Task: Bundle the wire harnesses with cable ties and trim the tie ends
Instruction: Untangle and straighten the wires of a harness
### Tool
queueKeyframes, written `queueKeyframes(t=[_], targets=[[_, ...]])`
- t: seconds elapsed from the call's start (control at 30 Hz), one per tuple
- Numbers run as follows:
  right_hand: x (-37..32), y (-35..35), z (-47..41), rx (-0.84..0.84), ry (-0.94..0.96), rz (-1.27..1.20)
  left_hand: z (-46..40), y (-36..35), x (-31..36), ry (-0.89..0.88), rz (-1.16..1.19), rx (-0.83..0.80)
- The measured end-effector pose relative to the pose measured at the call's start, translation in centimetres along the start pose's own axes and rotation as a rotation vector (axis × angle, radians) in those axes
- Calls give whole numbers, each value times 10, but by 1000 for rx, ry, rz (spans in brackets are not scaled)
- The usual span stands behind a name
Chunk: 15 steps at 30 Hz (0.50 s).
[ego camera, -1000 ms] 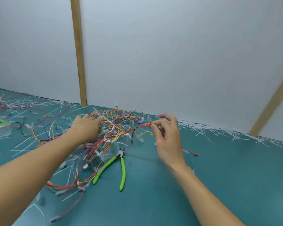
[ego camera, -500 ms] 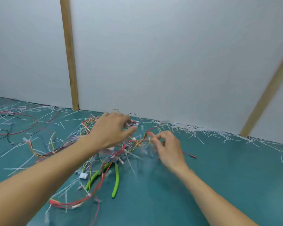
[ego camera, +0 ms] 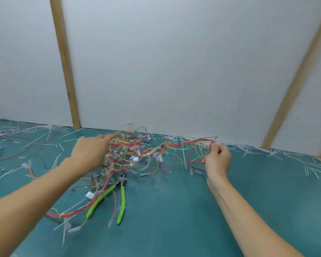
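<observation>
Your right hand (ego camera: 218,160) has swung out to the right since half a second ago, and its curled fingers pinch a red harness (ego camera: 191,142) that now stretches taut from the tangled pile of wires (ego camera: 130,154) in the middle of the green table (ego camera: 174,219). Your left hand (ego camera: 92,151) has come down from above the heap to its left edge, fingers extended and close together, pressing the wires so the heap stays put. That suggests you are at the separating step: one harness is nearly free, but nothing is tied yet. The green-handled cutters (ego camera: 117,201) lie near you, half under stray wires, untouched. Trimmed tie ends (ego camera: 183,143) litter the far edge by the white wall (ego camera: 174,62). You will likely need a fresh tie next; I can't pick out one.
</observation>
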State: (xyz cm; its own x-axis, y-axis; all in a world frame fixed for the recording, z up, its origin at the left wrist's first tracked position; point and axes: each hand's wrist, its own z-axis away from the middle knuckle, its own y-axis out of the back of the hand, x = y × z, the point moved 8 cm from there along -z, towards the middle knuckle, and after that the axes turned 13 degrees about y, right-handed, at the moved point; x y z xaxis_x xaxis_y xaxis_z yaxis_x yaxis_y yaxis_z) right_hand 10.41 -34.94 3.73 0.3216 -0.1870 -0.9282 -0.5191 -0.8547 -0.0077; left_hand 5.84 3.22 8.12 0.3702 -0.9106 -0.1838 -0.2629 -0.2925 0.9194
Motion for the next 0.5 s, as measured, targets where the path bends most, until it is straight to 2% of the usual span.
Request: queueKeyframes(t=[0.07, 0.17, 0.27, 0.33, 0.4, 0.5], targets=[[1, 5, -5, 23, -23, -57, -5, -11, -17, 84, -114, -46], [1, 26, -13, 162, -35, -91, -3, -32, -57, 234, -277, -158], [1, 49, -29, 104, 7, -99, -1, -44, -92, 295, -393, -220], [6, 70, -43, 109, 37, 53, -2, -40, -87, 300, -358, -289], [12, 76, -53, -5, 77, 254, -6, -24, -53, 233, -234, -334], [26, 55, -44, -237, 71, 410, -4, 29, 37, -89, -33, -108]])
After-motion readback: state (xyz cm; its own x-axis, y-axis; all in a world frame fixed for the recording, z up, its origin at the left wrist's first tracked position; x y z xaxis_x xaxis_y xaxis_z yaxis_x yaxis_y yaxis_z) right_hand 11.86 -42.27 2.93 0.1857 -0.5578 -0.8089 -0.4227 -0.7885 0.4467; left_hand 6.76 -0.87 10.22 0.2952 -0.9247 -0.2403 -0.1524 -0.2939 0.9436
